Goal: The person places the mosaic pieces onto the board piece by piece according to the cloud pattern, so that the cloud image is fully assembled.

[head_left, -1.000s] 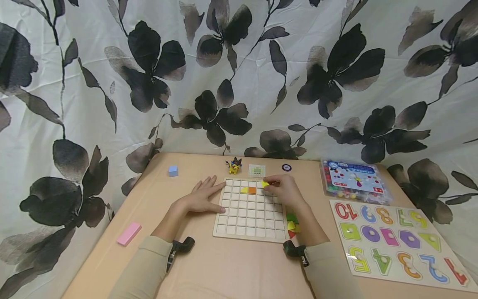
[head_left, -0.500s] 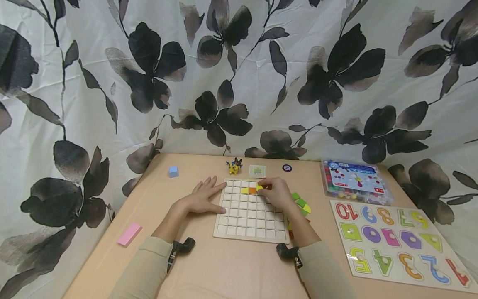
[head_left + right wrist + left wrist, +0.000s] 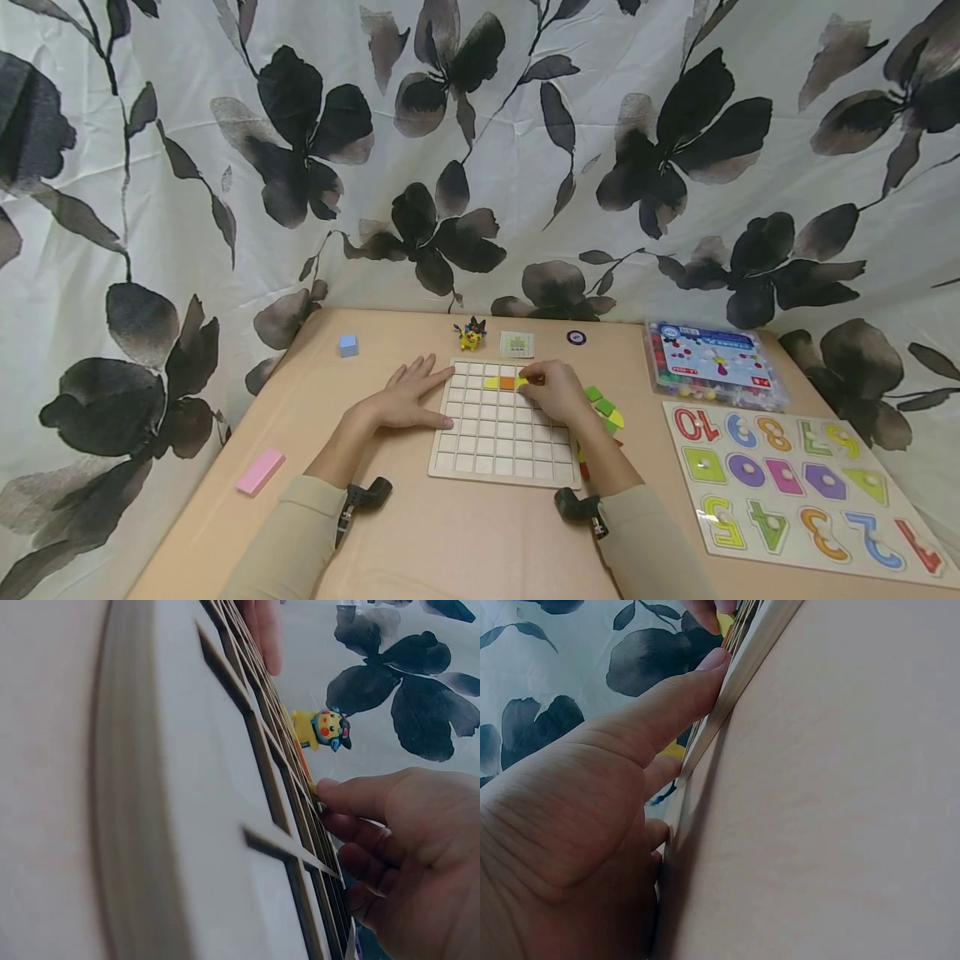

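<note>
Shifted left since a second ago with the right hand (image 3: 558,392), pinched in its fingers (image 3: 341,795): a yellow tile (image 3: 521,382), just right of the orange tile (image 3: 507,383) on the board (image 3: 480,446) (nearer than the left hand (image 3: 399,398), fingers spread at the left edge).

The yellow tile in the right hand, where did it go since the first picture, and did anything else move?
The right hand moved left and a little nearer the person, bringing its yellow tile beside the orange tile. It hasn't let go. More green tiles show past the arm now. The left hand, board and orange tile stayed put.
</note>
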### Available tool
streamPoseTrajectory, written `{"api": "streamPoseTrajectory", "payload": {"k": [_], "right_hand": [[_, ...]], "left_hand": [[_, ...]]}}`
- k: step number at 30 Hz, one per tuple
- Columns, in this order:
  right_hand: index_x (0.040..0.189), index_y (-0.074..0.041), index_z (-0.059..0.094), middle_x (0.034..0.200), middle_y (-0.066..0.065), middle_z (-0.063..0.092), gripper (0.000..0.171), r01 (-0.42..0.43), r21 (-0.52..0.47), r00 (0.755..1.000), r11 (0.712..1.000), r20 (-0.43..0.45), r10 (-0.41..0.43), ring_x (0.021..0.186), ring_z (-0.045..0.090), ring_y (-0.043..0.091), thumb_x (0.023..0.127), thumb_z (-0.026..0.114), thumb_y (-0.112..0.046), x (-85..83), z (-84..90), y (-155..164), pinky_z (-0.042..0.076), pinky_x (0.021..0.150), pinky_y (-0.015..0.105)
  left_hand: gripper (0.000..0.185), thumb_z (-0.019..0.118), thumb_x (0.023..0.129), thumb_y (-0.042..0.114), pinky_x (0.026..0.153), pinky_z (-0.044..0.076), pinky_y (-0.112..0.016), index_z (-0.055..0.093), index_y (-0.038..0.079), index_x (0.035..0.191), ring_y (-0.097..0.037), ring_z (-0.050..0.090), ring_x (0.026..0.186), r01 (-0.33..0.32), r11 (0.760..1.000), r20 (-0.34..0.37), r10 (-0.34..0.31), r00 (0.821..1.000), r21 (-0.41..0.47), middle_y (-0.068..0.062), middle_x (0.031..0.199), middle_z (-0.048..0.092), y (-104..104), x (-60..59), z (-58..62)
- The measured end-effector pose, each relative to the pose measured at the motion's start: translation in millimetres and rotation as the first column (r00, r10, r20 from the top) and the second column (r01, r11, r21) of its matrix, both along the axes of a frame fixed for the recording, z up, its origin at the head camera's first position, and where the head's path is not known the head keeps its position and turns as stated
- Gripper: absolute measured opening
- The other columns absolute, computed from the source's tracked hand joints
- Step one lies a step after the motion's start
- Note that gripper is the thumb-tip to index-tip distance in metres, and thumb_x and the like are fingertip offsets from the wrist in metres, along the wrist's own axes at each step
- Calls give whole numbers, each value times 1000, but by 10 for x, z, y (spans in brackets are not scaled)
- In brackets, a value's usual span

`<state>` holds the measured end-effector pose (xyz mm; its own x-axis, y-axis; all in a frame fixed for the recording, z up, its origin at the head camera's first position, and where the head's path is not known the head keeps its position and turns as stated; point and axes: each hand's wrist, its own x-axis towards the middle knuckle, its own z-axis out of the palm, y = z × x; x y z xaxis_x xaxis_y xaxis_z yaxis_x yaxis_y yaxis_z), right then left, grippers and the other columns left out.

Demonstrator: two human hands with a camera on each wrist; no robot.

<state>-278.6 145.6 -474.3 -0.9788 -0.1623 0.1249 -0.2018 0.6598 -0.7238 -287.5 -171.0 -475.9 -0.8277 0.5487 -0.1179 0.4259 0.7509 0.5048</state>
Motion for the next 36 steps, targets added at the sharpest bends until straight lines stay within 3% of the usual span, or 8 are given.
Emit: {"api": "streamPoseTrajectory", "payload": {"k": [30,36], "right_hand": [[116,-5,78,106,7,69,25,6,28,999,1000,37,-7,97,62,22,93,78,-12,-2,-11,-11,55,88,39],[118,-3,77,105,8,70,27,-9,27,1000,1000,-3,9,94,63,21,93,78,-13,6,14,4,55,86,40]], "left_hand": [[105,73,83,70,131,-7,-57,27,27,166,-36,-6,163,-1,1000,0,1,1000,3,-17,175,0,-6,-18,-18],[105,74,82,70,131,-7,-57,28,27,166,-36,-6,163,0,1000,3,0,1000,6,-17,175,-1,-11,-24,-22]]}}
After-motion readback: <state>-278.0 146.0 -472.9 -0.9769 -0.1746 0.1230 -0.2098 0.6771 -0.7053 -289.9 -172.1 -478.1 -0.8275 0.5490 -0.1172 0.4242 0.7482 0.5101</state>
